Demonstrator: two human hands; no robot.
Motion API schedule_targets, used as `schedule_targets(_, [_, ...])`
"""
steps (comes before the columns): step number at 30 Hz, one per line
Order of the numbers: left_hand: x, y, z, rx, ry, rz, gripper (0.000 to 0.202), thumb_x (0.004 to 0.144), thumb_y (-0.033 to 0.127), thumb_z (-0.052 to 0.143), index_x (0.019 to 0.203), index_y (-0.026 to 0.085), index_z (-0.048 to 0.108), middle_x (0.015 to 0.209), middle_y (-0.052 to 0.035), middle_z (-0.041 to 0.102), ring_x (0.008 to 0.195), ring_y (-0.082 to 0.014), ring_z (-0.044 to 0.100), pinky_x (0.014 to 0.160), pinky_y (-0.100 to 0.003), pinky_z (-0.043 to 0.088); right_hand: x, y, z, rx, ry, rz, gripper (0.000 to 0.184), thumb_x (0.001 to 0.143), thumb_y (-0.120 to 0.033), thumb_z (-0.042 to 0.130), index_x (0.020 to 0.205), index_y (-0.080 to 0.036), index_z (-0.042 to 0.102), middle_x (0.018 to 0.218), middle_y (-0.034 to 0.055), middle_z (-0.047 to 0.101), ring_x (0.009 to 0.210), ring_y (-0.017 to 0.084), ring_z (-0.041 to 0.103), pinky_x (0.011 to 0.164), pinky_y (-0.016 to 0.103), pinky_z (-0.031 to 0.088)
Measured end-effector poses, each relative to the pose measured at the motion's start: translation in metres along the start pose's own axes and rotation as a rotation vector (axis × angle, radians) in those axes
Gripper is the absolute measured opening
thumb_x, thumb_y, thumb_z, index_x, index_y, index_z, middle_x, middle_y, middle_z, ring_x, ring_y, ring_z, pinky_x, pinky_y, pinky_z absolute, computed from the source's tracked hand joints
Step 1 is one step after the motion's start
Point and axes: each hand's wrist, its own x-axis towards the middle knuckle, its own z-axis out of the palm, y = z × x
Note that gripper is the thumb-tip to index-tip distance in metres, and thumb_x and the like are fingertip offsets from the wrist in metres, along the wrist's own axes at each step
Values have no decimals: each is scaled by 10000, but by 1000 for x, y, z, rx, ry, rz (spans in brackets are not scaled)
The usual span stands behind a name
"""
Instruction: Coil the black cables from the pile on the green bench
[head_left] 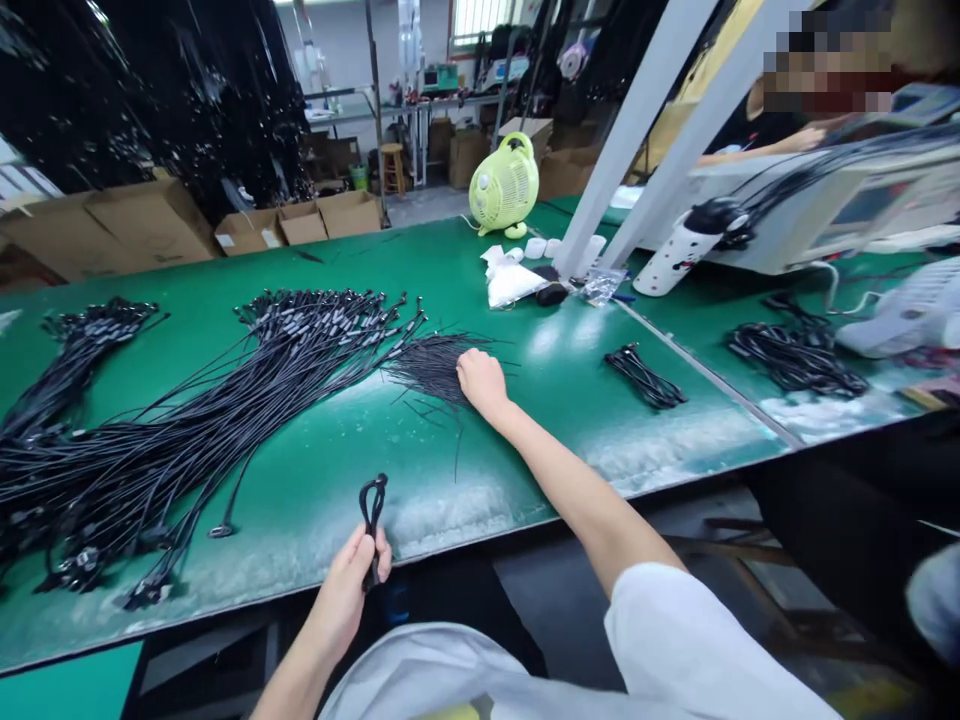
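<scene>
My left hand (351, 575) is closed around a black cable (373, 505), folded into a small looped bundle that sticks up above the fingers, just over the table's front edge. At the middle of the table, my right hand (482, 380) rests on the right end of a pile of thin black ties (431, 366). Its fingers are curled down, and their tips are hidden, so what they pinch cannot be seen. A large spread of long black cables (225, 400) with connectors at both ends lies left of that pile.
Another cable bunch (97, 335) lies far left. Right of my arm are a bundled cable (646, 378) and coiled cables (795, 350). A green fan (506, 185), white posts (600, 180), and a spotted bottle (679, 250) stand behind. A person sits at back right beside a machine (810, 210).
</scene>
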Motion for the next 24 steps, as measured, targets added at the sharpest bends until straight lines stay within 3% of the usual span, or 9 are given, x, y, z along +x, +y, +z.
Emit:
schedule_targets(4, [0,7,0,-152,118,14,398,779,507,704,772,155,519,572,53,392,531,-73,323,535,-225,260,-16,-1,-9,-48,56,13,282,958,-217,365,984,-124,630,1046,165,588,900,238,482,734,330,309])
schedule_targets(7, [4,15,7,-215,105,16,383,756,475,736,789,137,558,568,57,388,519,-63,319,520,-219,253,-43,-12,-24,-29,81,5,295,977,-259,345,1004,-140,614,998,145,592,895,237,497,746,328,327])
schedule_targets(13, [12,21,32,-238,69,107,442,810,433,688,1125,148,569,569,65,412,513,-78,330,524,-222,274,-122,-90,-29,604,-78,-262,184,960,-277,454,928,-206,621,915,43,658,846,161,592,792,270,430])
schedule_targets(17, [11,21,28,-187,68,163,394,856,429,619,1124,144,574,601,58,407,531,-85,336,533,-226,294,-154,-131,-29,857,-249,-284,141,928,-243,509,877,-197,633,824,10,646,691,121,578,662,239,441])
schedule_targets(20, [9,21,18,48,153,256,322,917,399,510,1069,139,622,627,34,435,572,-107,391,580,-241,342,-161,-140,-36,743,-229,-436,151,934,-213,493,905,-170,635,783,19,610,662,115,547,639,239,426])
schedule_targets(24, [8,19,6,530,276,382,207,882,270,514,995,194,670,816,-50,615,808,-197,550,786,-306,425,-159,-141,-45,256,41,-853,241,954,-141,408,873,-148,634,771,60,605,726,162,533,676,306,392])
